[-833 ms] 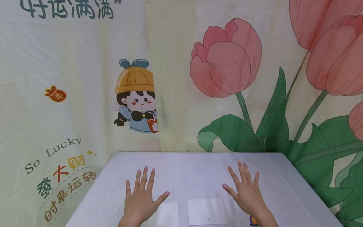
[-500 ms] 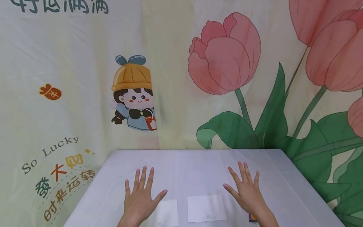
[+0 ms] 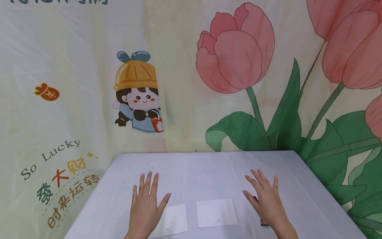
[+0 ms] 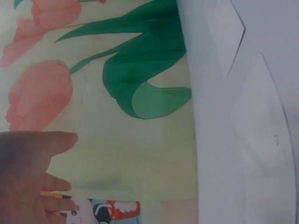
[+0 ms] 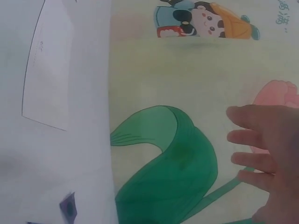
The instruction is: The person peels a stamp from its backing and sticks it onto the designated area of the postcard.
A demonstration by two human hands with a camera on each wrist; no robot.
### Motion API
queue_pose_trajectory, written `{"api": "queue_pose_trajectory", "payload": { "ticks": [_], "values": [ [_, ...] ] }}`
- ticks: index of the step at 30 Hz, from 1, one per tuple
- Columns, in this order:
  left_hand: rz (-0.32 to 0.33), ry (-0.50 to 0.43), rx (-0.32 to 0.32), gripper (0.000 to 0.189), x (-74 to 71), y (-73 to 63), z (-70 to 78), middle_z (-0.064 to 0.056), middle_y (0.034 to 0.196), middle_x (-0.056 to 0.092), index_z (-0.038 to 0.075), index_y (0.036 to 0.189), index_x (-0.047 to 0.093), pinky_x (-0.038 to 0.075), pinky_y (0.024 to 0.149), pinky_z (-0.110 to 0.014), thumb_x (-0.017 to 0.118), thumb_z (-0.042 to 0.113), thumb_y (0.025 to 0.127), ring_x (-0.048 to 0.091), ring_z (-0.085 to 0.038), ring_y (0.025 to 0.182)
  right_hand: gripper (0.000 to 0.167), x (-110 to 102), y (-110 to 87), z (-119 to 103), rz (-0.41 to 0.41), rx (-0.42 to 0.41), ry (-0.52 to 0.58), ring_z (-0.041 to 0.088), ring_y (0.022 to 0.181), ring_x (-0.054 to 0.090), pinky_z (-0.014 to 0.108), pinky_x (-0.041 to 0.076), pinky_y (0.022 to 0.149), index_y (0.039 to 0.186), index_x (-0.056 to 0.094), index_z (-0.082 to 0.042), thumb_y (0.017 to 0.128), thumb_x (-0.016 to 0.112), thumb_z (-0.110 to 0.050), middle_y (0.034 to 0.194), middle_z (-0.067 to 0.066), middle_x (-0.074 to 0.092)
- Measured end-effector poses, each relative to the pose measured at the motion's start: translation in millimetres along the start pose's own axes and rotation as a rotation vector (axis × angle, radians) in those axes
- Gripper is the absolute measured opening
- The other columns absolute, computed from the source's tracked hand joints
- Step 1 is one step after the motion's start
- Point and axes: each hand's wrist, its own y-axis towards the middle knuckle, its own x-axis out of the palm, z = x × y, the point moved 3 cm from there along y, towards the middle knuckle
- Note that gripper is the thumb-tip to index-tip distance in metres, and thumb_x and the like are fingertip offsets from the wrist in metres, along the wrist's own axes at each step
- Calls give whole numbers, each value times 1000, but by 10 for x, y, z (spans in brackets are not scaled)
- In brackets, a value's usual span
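My left hand is held over the left part of the table with fingers straight and thumb spread, holding nothing. Just right of it lies a flat white card, partly covered by the hand. A second white card lies in the middle, between the hands. Over the right side, my right hand has its fingers loosely extended and holds nothing. Behind it shows a small purple item, mostly hidden in the head view. One dark purple corner of that item shows in the right wrist view.
A white cloth covers the table, whose far edge meets a hanging backdrop. Printed on the backdrop are pink tulips, a cartoon child and lettering.
The head view has tilted down, so more of the cards shows. My right hand has shifted right and turned, uncovering more of the purple item. The left hand has moved slightly left.
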Motion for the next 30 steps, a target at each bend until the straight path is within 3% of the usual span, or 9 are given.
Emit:
{"api": "queue_pose_trajectory", "payload": {
  "ticks": [7, 13, 18, 22, 30],
  "values": [
    [99, -47, -6, 59, 114, -185, -19, -21, 134, 45, -1, 128, 49, 24, 99, -58, 68, 29, 81, 29, -39, 130, 32, -19, -175, 103, 176, 1, 78, 35, 116, 49, 58, 7, 105, 105, 66, -5, 74, 75, -10, 117, 14, 60],
    [135, -90, -29, 52, 233, -311, -101, -22, 126, 52, -3, 119, 55, 29, 94, -60, 71, 21, 77, 38, -42, 123, 25, 29, -366, 245, 220, 90, 106, 35, 109, 53, 52, 11, 107, 100, 68, -4, 75, 74, -4, 108, 14, 65],
    [96, -86, -58, 49, 383, -420, -220, -22, 120, 56, -3, 116, 57, 31, 91, -61, 73, 19, 75, 43, -43, 118, 21, 254, -556, 525, 203, 219, 69, 35, 109, 53, 51, 10, 108, 100, 68, -5, 80, 71, -10, 105, 14, 65],
    [8, -70, -93, 49, 512, -508, -314, -23, 120, 55, -4, 116, 57, 32, 90, -62, 73, 17, 76, 43, -44, 118, 21, 429, -688, 717, 147, 320, 61, 35, 108, 52, 51, 15, 107, 101, 68, -5, 81, 70, -12, 104, 15, 65],
    [-60, -42, -133, 48, 641, -662, -466, -25, 121, 54, -5, 117, 57, 31, 90, -62, 70, 19, 78, 38, -46, 119, 25, 331, -832, 665, 79, 435, 76, 37, 102, 56, 56, 36, 92, 100, 68, -1, 76, 73, -5, 103, 18, 66]
  ]
}}
